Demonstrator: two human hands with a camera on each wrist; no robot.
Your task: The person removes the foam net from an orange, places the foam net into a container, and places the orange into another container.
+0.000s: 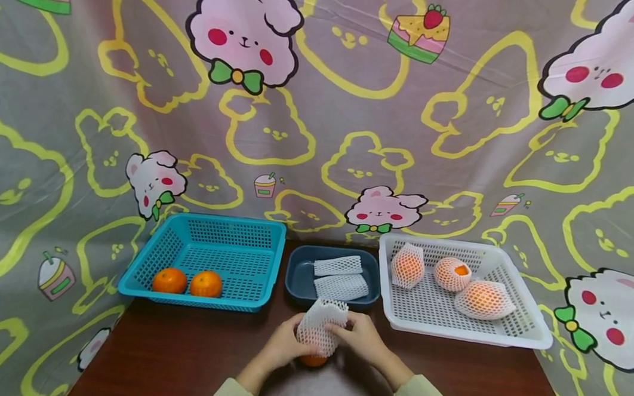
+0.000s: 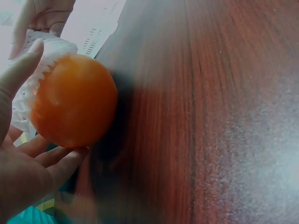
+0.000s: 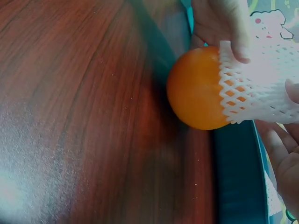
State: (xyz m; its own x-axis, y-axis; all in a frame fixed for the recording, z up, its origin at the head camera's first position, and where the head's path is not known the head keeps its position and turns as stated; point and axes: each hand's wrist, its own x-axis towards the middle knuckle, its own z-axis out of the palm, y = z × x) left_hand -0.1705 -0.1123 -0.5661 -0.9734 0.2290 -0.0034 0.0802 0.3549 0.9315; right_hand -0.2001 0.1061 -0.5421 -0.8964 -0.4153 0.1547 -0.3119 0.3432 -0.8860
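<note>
A white foam net sleeve [image 1: 321, 327] covers the upper part of an orange [image 1: 314, 360] at the table's front middle. The orange's bare round end [image 2: 77, 100] sticks out of the sleeve in both wrist views. My left hand [image 1: 282, 343] grips the orange from the left, fingers beneath it and thumb over the netting. On the other side my right hand [image 1: 363, 338] holds the sleeve [image 3: 261, 88] between thumb and fingers, higher up toward its loose end. Part of the right fingers is hidden behind the netting.
A teal basket [image 1: 236, 304] with two bare oranges [image 1: 206, 284] stands at the left. Behind the hands, a dark blue tray [image 1: 303, 254] holds two flat foam sleeves [image 1: 341, 286]. The white basket [image 1: 466, 334] at the right contains three netted oranges [image 1: 407, 266]. Patterned cloth hangs behind.
</note>
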